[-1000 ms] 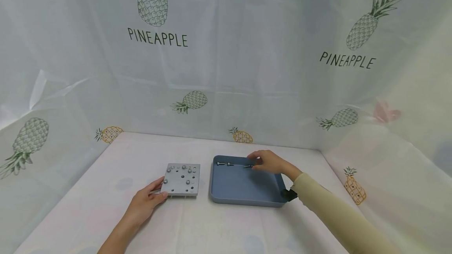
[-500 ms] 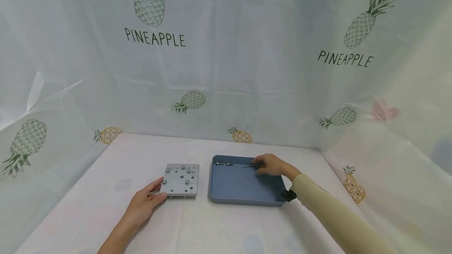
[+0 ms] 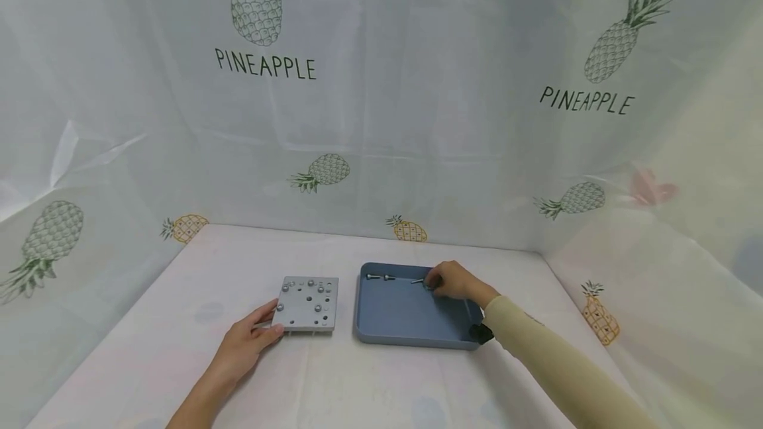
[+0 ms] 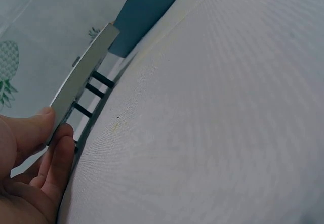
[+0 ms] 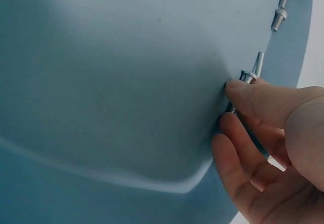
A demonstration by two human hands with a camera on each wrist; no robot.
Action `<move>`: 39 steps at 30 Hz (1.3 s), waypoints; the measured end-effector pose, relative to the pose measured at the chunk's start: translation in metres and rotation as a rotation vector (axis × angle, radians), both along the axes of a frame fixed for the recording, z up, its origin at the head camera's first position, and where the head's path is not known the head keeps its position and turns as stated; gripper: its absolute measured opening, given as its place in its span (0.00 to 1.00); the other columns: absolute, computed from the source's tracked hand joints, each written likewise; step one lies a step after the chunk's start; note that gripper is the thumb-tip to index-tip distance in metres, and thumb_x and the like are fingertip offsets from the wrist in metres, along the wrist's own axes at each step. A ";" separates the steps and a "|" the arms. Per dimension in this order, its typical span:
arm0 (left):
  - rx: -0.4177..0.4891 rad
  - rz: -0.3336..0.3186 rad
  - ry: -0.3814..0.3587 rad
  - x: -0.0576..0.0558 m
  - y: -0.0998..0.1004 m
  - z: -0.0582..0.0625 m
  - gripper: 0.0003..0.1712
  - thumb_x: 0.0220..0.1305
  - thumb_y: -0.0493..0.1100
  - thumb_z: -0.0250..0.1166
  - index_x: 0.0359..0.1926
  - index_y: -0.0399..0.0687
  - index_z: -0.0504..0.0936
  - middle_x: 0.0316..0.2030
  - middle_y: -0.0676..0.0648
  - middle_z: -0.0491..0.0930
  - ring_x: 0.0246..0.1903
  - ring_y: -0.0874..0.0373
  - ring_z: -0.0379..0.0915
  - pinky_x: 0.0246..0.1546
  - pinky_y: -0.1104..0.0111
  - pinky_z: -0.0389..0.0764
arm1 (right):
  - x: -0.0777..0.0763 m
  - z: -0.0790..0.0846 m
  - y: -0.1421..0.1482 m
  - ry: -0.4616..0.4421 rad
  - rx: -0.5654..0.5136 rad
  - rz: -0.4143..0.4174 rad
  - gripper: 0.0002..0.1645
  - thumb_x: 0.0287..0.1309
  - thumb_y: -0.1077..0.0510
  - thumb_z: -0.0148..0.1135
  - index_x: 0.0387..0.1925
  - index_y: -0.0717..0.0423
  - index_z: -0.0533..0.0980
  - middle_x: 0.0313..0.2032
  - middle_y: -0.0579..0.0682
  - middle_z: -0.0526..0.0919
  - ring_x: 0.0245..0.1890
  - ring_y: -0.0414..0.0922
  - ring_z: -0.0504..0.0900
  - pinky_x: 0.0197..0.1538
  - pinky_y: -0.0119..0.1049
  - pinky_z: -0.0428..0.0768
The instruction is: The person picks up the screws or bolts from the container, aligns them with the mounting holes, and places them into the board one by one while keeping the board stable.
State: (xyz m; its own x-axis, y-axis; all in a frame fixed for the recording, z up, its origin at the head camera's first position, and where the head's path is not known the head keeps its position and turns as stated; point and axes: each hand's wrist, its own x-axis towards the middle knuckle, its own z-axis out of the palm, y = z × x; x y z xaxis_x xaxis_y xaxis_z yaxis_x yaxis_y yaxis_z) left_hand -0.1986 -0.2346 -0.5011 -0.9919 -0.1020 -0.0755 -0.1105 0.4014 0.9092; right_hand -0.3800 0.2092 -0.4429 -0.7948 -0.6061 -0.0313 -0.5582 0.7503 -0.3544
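One sideways screw (image 3: pixel 417 281), tip (image 3: pixel 412 282) leftward

Diffuse light, soft shadows, dimmer wrist views

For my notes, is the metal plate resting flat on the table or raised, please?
Raised: the left wrist view shows bolts and a gap between metal plate and table.

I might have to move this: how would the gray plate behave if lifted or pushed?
The gray plate is probably stiff, given its straight, thick edge. Pushed, it might catch or tip, since screws jut out underneath.
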 end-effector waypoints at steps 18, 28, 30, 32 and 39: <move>-0.009 0.002 -0.003 -0.001 0.000 0.000 0.40 0.74 0.51 0.69 0.81 0.49 0.65 0.73 0.35 0.72 0.56 0.54 0.84 0.66 0.48 0.76 | -0.001 -0.003 0.003 0.000 -0.011 0.019 0.06 0.64 0.66 0.74 0.41 0.55 0.88 0.36 0.43 0.88 0.36 0.37 0.79 0.43 0.35 0.81; -0.014 0.002 0.000 -0.001 0.000 0.002 0.40 0.74 0.50 0.69 0.81 0.49 0.66 0.72 0.35 0.73 0.51 0.58 0.84 0.59 0.59 0.79 | -0.002 0.000 0.006 -0.031 -0.137 -0.004 0.03 0.64 0.65 0.74 0.39 0.56 0.87 0.34 0.41 0.88 0.34 0.36 0.80 0.40 0.34 0.80; -0.009 0.002 0.003 -0.001 0.000 0.001 0.40 0.74 0.50 0.70 0.81 0.49 0.66 0.72 0.34 0.73 0.51 0.58 0.84 0.58 0.60 0.79 | -0.002 0.000 0.002 -0.035 -0.170 -0.006 0.04 0.64 0.65 0.74 0.40 0.58 0.87 0.34 0.42 0.88 0.33 0.36 0.81 0.40 0.33 0.80; -0.006 0.005 0.001 -0.002 0.000 0.000 0.40 0.74 0.51 0.70 0.80 0.49 0.66 0.72 0.35 0.73 0.51 0.58 0.84 0.59 0.59 0.79 | -0.002 0.000 -0.002 -0.037 -0.202 0.004 0.05 0.65 0.65 0.73 0.41 0.59 0.87 0.35 0.43 0.89 0.34 0.36 0.81 0.40 0.33 0.81; 0.018 0.007 -0.003 -0.001 0.001 0.000 0.40 0.74 0.49 0.69 0.81 0.48 0.65 0.73 0.33 0.72 0.59 0.51 0.83 0.66 0.50 0.76 | 0.005 0.012 -0.028 -0.171 -0.343 -0.036 0.10 0.68 0.62 0.72 0.49 0.60 0.86 0.39 0.45 0.90 0.38 0.39 0.85 0.43 0.33 0.82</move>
